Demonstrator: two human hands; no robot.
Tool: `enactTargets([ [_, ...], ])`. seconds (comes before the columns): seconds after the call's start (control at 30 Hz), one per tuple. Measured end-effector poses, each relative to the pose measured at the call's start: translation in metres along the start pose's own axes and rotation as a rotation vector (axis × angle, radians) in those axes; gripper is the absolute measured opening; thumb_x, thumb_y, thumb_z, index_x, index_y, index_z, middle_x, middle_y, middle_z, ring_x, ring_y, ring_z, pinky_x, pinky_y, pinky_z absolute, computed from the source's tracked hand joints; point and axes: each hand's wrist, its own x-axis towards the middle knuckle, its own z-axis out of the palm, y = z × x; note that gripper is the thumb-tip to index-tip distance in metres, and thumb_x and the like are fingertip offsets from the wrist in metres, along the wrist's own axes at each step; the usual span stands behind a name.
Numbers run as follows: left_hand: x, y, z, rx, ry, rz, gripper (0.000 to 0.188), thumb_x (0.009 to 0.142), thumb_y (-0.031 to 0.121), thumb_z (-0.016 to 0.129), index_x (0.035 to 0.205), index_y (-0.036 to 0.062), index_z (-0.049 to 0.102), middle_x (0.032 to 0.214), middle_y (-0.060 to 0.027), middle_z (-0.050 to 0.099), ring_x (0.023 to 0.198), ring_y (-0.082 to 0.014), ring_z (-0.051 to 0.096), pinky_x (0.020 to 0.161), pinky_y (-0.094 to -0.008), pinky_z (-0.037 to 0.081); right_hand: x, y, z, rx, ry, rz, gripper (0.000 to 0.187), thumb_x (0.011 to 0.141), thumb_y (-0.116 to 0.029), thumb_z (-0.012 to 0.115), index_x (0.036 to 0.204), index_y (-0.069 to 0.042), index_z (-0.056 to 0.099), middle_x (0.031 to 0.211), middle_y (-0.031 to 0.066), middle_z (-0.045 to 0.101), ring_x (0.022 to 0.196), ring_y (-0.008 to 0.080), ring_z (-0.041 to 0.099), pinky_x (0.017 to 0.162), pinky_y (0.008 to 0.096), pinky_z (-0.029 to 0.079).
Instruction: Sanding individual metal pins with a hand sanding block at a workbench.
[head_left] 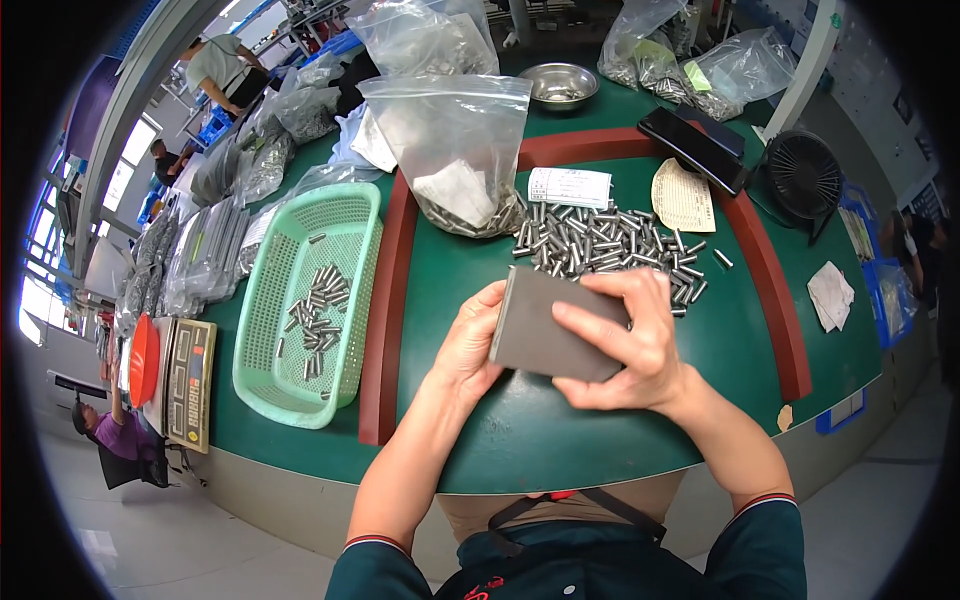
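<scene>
Grey block lay crosswise, nearside of pin pile; left hand clasped one end, half-spread right hand the other.

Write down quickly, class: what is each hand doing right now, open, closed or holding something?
Left hand: closed on the left edge of the grey-brown rectangular block.
Right hand: holding the same block, index finger across its face.

Showed plain grey on block, silver on pins, dark green on table, red on frame, mint on basket.
</scene>
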Motion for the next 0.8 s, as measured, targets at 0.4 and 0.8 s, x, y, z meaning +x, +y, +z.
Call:
enactTargets([
  [0.4, -0.001, 0.002, -0.012, -0.2, -0.507, -0.242, 0.02, 0.095, 0.018, 0.064, 0.107, 0.003, 0.063, 0.087, -0.0037, 0.06, 0.074, -0.0119, 0.053, 0.074, -0.0277, 0.048, 0.0, 0.027, 0.002, -0.11, 0.164, 0.244, 0.057, 0.056, -0.024, 0.08, 0.11, -0.008, 0.07, 0.104, 0.0124, 0.059, 0.092, 0.0295, 0.057, 0.084, 0.0399, 0.041],
  [0.8, -0.003, 0.0, 0.0, 0.075, -0.204, 0.08, 0.021, 0.088, 0.005, 0.07, 0.108, 0.0031, 0.064, 0.096, -0.0091, 0.067, 0.086, -0.0167, 0.065, 0.086, -0.0311, 0.053, -0.005, 0.038, -0.005, -0.068, 0.199, 0.426, 0.055, 0.058, -0.022, 0.082, 0.11, -0.008, 0.071, 0.107, 0.0118, 0.057, 0.098, 0.0272, 0.056, 0.086, 0.0392, 0.042],
])
